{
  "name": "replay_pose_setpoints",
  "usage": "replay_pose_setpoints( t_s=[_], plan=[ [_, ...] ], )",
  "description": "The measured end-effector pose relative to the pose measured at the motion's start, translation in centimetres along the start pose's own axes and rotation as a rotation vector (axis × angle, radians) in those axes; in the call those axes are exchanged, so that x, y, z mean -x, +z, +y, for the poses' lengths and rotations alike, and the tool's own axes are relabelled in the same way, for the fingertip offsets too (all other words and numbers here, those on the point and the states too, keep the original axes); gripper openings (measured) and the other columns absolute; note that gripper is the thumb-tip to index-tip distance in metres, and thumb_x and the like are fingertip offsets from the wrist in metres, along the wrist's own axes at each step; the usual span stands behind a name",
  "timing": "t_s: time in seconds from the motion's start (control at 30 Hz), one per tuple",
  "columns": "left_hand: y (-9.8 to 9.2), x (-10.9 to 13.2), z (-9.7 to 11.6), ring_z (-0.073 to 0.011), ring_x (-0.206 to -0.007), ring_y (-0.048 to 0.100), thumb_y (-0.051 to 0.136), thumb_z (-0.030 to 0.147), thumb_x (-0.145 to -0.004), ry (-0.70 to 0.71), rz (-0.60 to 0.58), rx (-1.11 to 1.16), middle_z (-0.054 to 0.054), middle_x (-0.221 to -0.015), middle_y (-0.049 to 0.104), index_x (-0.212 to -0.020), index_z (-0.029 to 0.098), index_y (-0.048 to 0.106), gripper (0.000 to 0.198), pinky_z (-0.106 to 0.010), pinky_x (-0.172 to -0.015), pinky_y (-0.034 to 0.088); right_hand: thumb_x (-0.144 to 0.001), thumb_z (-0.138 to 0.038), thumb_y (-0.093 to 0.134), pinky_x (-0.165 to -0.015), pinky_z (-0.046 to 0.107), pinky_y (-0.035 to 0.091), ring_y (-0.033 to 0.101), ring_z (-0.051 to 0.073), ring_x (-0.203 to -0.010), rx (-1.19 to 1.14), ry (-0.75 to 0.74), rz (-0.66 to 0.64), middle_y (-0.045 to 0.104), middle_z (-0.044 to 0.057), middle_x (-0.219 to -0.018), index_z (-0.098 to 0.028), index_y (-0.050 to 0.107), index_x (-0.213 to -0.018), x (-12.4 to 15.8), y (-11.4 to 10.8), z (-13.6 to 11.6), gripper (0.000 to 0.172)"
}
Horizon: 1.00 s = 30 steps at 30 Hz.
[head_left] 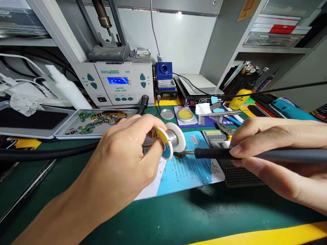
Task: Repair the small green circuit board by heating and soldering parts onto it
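My left hand (127, 149) grips a small spool of solder wire (173, 139) by its labelled white flange, thumb and fingers pinched on the rim. From the right, my right hand (276, 153) holds a soldering iron (219, 153) level by its dark handle. The iron's metal shaft reaches to just below the spool; its very tip is hidden or too small to tell. Beneath both lies a blue and white printed card (189, 170), with a small greenish piece partly visible under the spool.
A hot-air station (114, 85) and a soldering station (166, 93) stand at the back. Left, a tray (89, 136) holds circuit boards. A thick black hose (51, 153) crosses the left side. A flux tin (185, 115), tweezers (230, 113) and a yellow bottle (240, 98) sit behind my hands.
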<state>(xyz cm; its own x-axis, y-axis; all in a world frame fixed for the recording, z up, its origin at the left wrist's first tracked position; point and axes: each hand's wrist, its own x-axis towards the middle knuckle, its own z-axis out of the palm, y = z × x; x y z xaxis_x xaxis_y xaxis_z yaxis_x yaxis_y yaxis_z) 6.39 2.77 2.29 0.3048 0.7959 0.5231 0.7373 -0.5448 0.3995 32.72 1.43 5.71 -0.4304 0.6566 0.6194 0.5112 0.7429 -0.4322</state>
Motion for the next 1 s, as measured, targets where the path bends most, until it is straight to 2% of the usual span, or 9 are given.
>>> replay_pose_setpoints(
  t_s=[0.57, 0.77, 1.0],
  plan=[
    [0.1, -0.1, 0.1, -0.0108, -0.083, 0.066, 0.064, 0.012, -0.094, 0.003, 0.007, 0.002, 0.010, -0.086, 0.069, -0.094, 0.028, 0.064, 0.016, -0.023, -0.079, 0.046, -0.082, -0.011, 0.067, -0.054, 0.025, 0.060, 0.076, 0.017, -0.064, 0.033, 0.003, -0.055, 0.079, -0.002, -0.073, -0.033, 0.073, -0.083, 0.8, -0.1, 0.5, 0.022],
    [0.2, 0.1, 0.2, -0.0115, -0.085, 0.067, 0.064, 0.010, -0.093, 0.000, 0.006, 0.001, 0.010, -0.085, 0.069, -0.094, 0.029, 0.065, 0.019, -0.024, -0.083, 0.046, -0.082, -0.011, 0.067, -0.056, 0.025, 0.061, 0.077, 0.016, -0.066, 0.039, -0.003, -0.038, 0.079, -0.002, -0.075, -0.033, 0.072, -0.086, 0.7, 0.0, 0.7, 0.023],
    [0.1, 0.2, 0.0, -0.0134, -0.080, 0.065, 0.066, 0.013, -0.092, -0.006, 0.006, -0.007, 0.011, -0.087, 0.071, -0.095, 0.030, 0.066, 0.017, -0.028, -0.079, 0.047, -0.083, -0.010, 0.068, -0.056, 0.023, 0.061, 0.075, 0.015, -0.065, 0.064, -0.034, -0.056, 0.079, -0.002, -0.076, -0.032, 0.071, -0.087, 1.0, -0.2, 0.6, 0.023]
  ],
)
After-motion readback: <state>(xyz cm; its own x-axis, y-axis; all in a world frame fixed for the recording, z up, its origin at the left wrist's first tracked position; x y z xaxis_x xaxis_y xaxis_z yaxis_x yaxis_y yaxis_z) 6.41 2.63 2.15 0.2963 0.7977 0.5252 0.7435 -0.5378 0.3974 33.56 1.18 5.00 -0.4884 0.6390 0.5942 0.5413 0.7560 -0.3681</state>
